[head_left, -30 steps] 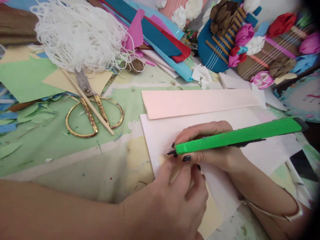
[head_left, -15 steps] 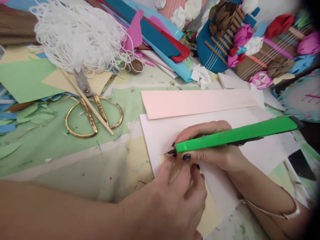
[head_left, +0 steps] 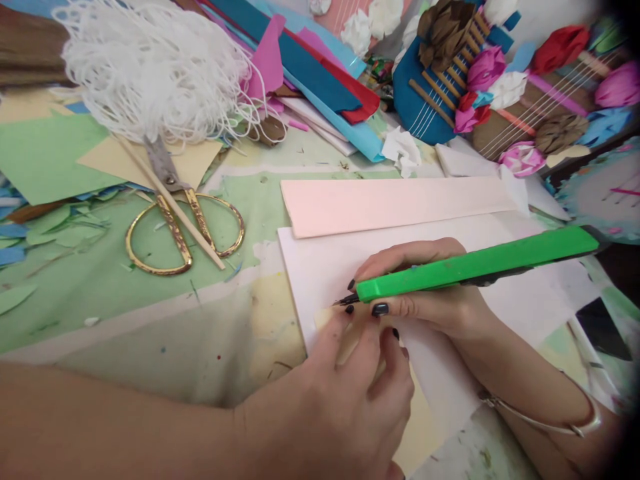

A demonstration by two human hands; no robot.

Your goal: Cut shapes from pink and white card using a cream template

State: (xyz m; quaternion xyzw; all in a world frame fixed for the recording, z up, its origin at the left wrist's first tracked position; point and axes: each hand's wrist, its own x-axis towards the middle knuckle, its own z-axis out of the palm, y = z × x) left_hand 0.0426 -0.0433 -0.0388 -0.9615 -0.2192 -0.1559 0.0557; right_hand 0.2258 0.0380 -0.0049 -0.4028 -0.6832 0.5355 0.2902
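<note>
My right hand (head_left: 425, 293) is closed around a green utility knife (head_left: 475, 265), held like a pen, its dark narrow tip pointing left. That tip touches or hovers just over the edge of a cream paper piece (head_left: 423, 417) lying on a white board (head_left: 310, 267). My left hand (head_left: 355, 387) presses the cream paper down with spread, bent fingertips, right beside the knife tip. Most of the cream paper is hidden under this hand.
A pale pink strip of board (head_left: 390, 207) lies behind the white board. Left are gold-handled scissors (head_left: 170, 193), a wooden stick (head_left: 200, 237) and a tangle of white cord (head_left: 160, 73). Paper-flower-decorated instrument shapes (head_left: 430, 93) stand at the back right.
The knife and my right hand have shifted slightly to the right and away from me. My left hand stays nearly still on the cream paper.
</note>
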